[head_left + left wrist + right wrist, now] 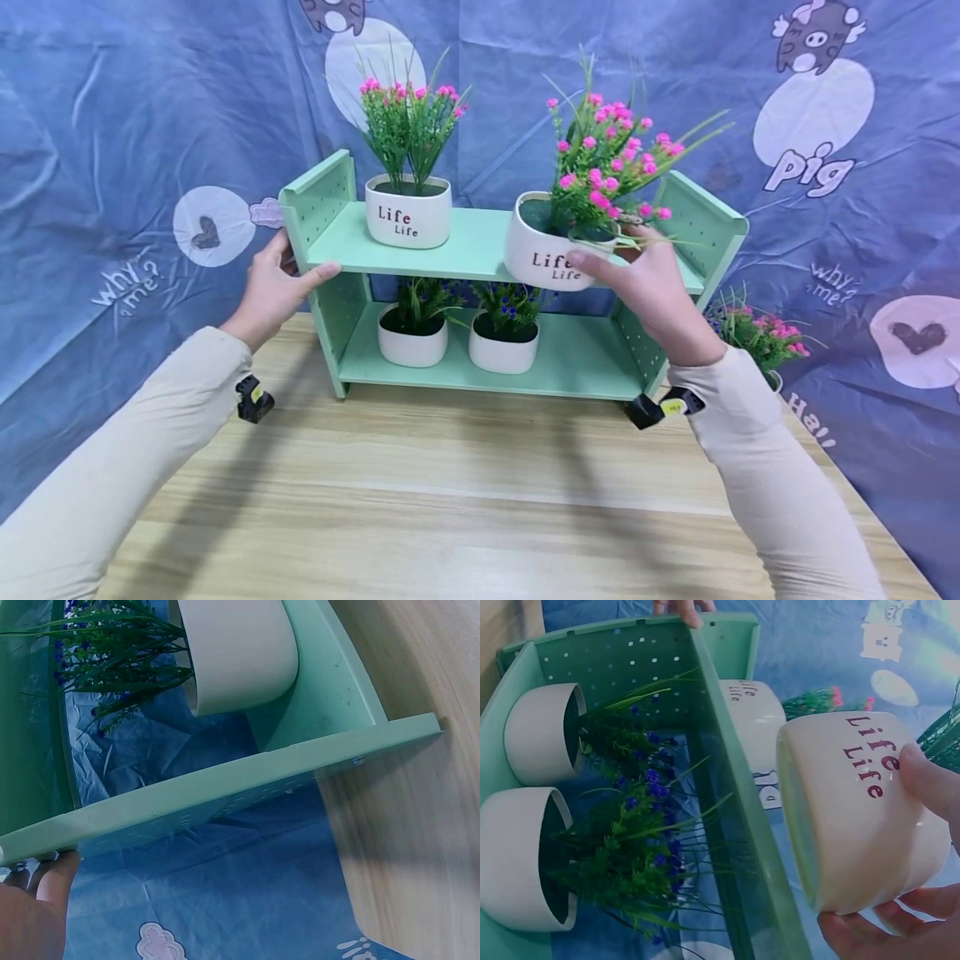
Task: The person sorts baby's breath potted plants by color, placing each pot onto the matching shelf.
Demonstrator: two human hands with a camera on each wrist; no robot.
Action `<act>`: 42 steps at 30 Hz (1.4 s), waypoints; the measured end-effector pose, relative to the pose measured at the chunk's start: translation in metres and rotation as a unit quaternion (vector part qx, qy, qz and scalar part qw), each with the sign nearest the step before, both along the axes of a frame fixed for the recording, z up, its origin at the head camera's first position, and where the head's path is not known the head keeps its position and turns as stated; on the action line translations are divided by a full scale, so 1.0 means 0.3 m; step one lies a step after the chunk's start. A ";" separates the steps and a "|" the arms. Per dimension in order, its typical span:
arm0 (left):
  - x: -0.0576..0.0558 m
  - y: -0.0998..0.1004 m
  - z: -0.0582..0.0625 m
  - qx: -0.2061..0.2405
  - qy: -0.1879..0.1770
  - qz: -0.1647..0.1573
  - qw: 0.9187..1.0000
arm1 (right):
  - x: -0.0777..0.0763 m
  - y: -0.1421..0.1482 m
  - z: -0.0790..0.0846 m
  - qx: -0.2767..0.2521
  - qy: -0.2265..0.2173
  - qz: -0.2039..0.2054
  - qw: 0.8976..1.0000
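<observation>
My right hand [654, 283] holds a white flowerpot [555, 258] with pink flowers and the words "Life Life", tilted slightly, just above the right part of the upper board. In the right wrist view the thumb lies on the lettered face of the pot [862, 810] and the fingers curl round its other side. My left hand [272, 287] grips the left side panel of the green two-tier shelf [480, 387], thumb at the front edge, fingers outside. A matching pink-flowered pot [408, 218] stands upright on the upper board's left.
Two white pots with blue flowers, a left one [412, 340] and a right one [504, 343], stand on the lower board. Another pink-flowered plant [761, 337] is right of the shelf. Behind hangs a blue printed cloth [187, 100]; the wooden table [420, 500] extends in front.
</observation>
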State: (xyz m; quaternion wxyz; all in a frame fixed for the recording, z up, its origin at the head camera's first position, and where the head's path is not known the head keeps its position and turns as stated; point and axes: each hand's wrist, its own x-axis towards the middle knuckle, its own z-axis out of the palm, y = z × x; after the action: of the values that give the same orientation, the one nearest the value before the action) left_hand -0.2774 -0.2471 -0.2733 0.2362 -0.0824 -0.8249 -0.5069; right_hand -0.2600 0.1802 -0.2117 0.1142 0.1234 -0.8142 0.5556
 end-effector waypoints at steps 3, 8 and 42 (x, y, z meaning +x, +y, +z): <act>-0.004 -0.001 0.001 -0.005 0.002 0.004 1.000 | -0.041 -0.038 0.005 -0.026 0.001 0.020 0.999; -0.003 -0.001 0.005 -0.008 -0.003 0.006 1.000 | -0.106 -0.091 0.015 -0.044 0.001 0.032 0.999; -0.004 0.000 0.002 -0.010 -0.009 0.009 1.000 | -0.279 -0.194 0.025 0.002 -0.029 0.035 0.999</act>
State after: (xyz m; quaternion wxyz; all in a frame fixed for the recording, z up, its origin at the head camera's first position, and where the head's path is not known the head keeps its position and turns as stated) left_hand -0.2787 -0.2473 -0.2727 0.2322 -0.0724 -0.8331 -0.4967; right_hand -0.3435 0.1219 -0.2041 0.0707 0.1355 -0.8133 0.5614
